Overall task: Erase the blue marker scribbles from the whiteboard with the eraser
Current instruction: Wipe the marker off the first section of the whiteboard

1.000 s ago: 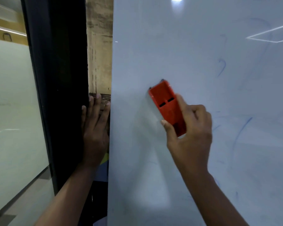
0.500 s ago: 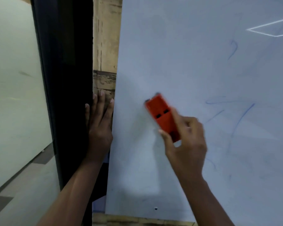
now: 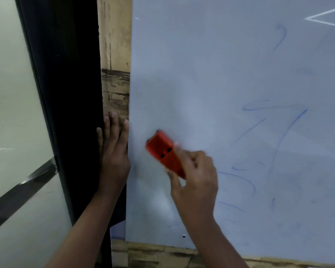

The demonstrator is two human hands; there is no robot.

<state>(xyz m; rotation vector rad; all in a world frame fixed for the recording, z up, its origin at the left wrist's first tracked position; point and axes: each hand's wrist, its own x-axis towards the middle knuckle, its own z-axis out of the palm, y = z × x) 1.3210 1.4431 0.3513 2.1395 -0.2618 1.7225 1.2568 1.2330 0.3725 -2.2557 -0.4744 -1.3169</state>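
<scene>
I have my right hand (image 3: 194, 182) wrapped around the lower end of the orange eraser (image 3: 165, 153), fingers curled on it, pad pressed flat to the whiteboard (image 3: 211, 74) near its left edge. The eraser's long axis tilts up and to the left. The blue scribbles (image 3: 286, 136) lie to the right of it, some just beside my knuckles, others well apart, so I judge the next sweep goes rightward. My left hand (image 3: 114, 151) rests flat, fingers straight, against the board's left edge, holding nothing
</scene>
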